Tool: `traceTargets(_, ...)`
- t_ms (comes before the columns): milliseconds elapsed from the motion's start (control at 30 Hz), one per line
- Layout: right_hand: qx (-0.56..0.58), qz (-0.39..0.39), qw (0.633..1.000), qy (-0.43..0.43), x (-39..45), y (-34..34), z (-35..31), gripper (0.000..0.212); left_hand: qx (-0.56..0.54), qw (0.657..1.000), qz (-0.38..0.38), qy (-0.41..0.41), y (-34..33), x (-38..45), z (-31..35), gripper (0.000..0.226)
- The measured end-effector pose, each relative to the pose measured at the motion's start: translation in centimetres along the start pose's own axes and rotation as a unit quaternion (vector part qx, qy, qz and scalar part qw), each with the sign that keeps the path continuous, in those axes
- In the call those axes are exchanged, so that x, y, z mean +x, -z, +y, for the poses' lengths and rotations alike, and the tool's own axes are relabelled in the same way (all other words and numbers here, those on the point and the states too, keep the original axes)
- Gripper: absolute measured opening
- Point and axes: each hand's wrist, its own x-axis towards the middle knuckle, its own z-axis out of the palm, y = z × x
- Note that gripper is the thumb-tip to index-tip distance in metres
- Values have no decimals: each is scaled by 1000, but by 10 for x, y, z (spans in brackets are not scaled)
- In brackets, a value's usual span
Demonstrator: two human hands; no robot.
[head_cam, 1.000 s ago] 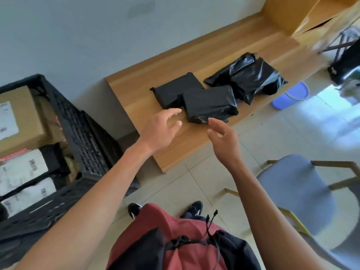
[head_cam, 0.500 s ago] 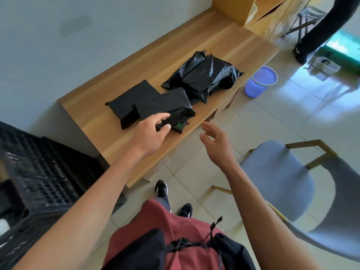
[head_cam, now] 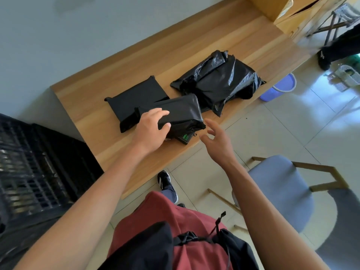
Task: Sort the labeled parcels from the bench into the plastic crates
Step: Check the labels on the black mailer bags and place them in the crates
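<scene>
Black plastic wraps the nearest parcel (head_cam: pixel 175 112) at the front edge of the wooden desk (head_cam: pixel 93 117); the left hand (head_cam: pixel 151 129) grips its near end, fingers above and thumb at its side. The right hand (head_cam: pixel 218 145) hovers beside it, fingers spread, holding nothing. A black crate (head_cam: pixel 39 168) stands left.

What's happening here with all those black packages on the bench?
A person is sorting wrapped parcels off a wooden bench. Their left hand grips the nearest black parcel at its near end, while the right hand hovers open just beside it, touching nothing. Two more black parcels, a flat one and a crinkled one, lie on the bench. A black plastic crate stands to the left.
</scene>
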Motion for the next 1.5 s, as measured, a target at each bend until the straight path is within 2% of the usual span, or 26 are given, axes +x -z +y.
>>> traceTargets(233, -27, -19, 999, -8, 52, -7, -19, 54, -4, 998, -8, 63, 7, 33, -25, 49)
traceTargets(500, -31, -62, 997, -42, 87, -10, -9, 53, -26, 987, -12, 159, -1, 42, -36, 58)
traceTargets(667, -13, -108, 990, -89, 104, -12, -8, 79, -97, 966, 16, 237, -7, 40, -32, 64)
traceTargets(767, -22, -130, 987, -87, 118, -15, 2, 80, -134, 955, 25, 264, -11, 39, -30, 64)
traceTargets(900, -19, -154, 983, -97, 128, -14, 0, 62, -142, 950, 48, 273, -18, 39, -25, 64)
traceTargets(1000, -24, -160, 981, -104, 130, -13, -7, 79, -147, 947, 60, 280, -20, 37, -23, 66)
traceTargets(1033, -19, -164, 981, -103, 129, -11, -10, 73, -150, 945, 66, 282, -20, 35, -23, 66)
traceTargets(1100, -3, -174, 981, -90, 129, -10, -16, 45, -158, 942, 84, 283, -20, 32, -23, 68)
traceTargets(1167, 27, -177, 982, -62, 131, -12, -22, 34, -173, 936, 111, 287, -17, 28, -26, 69)
traceTargets(1233, 52, -191, 980, -30, 130, -13, -34, 37, -199, 925, 134, 293, -10, 23, -30, 69)
traceTargets(1333, 89, -192, 977, -7, 134, -13, -52, 58, -222, 920, 154, 283, -1, 16, -34, 73)
traceTargets(1400, 101, -181, 978, 4, 137, -15, -67, 54, -220, 925, 158, 266, 1, 11, -36, 76)
traceTargets(1467, 128, -163, 978, 0, 138, -18, -83, 51, -186, 935, 170, 251, 1, 6, -35, 78)
traceTargets(1500, 138, -155, 978, -2, 139, -21, -90, 53, -130, 946, 183, 234, 0, 4, -34, 80)
